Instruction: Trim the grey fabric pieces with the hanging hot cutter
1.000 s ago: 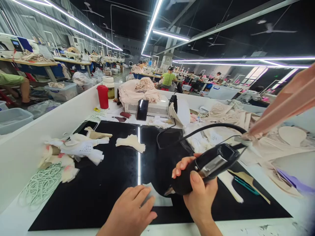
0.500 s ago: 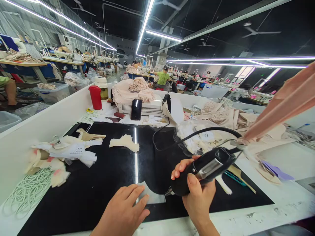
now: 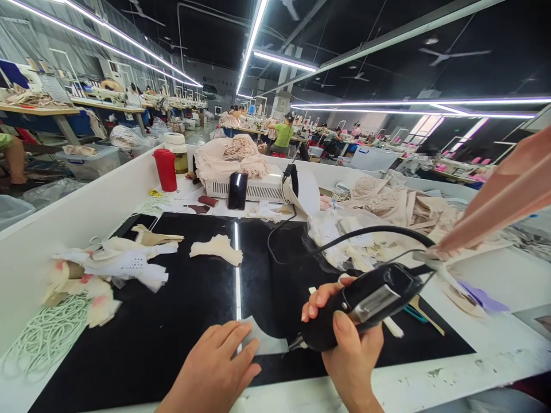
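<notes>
Here, left hand [image 3: 219, 357] flat on thin, curved grey sheet [image 3: 267, 343], right hand [image 3: 353, 350] tight around smooth black tool [image 3: 319, 334].

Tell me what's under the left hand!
Part of a pale grey piece pokes out past the left hand's fingers, with the black mat below. How far the piece reaches under the hand can't be seen, because the hand covers it.

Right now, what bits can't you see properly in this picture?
In the head view:
Grey piece: partly covered by the left hand.
White pieces: their marks are too small to read.
Teal object: partly hidden behind the black tool in the right hand.
Pink cloth: cut off by the right edge.
</notes>
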Demonstrator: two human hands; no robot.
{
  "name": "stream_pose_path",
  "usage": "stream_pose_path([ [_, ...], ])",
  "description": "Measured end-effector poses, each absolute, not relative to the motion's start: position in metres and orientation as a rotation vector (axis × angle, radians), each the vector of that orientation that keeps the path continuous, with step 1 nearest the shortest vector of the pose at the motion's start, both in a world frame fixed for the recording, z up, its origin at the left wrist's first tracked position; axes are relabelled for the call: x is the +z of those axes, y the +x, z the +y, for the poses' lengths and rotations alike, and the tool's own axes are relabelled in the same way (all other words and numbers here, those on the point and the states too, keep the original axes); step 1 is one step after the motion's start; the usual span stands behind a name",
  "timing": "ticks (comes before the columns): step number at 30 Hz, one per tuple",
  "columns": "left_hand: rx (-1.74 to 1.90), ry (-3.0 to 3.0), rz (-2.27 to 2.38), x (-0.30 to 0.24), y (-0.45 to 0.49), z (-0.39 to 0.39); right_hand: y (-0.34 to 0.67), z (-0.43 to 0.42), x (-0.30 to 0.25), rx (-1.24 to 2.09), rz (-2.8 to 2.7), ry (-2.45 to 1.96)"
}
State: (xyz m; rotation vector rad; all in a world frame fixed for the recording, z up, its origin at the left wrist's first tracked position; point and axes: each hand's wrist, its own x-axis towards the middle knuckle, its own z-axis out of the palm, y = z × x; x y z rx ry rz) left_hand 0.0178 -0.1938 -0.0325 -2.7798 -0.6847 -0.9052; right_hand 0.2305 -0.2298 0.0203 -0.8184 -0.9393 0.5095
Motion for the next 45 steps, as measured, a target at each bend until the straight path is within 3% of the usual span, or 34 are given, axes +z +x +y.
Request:
stream_pose_path([
  [18, -0.909, -2.938, -0.724, -0.023, 0.013, -0.195, 0.217, -0.233, 0.040, 0.510, -1.028, -0.985],
  [30, -0.849, -2.924, -1.227, -0.032, -0.040, -0.208, 0.164, -0.221, 0.029, 0.673, -0.990, -0.763],
  [45, -1.112, -2.968, -1.350, -0.041, -0.033, -0.212, 0.134, -0.207, 0.027, 0.730, -0.965, -0.692],
])
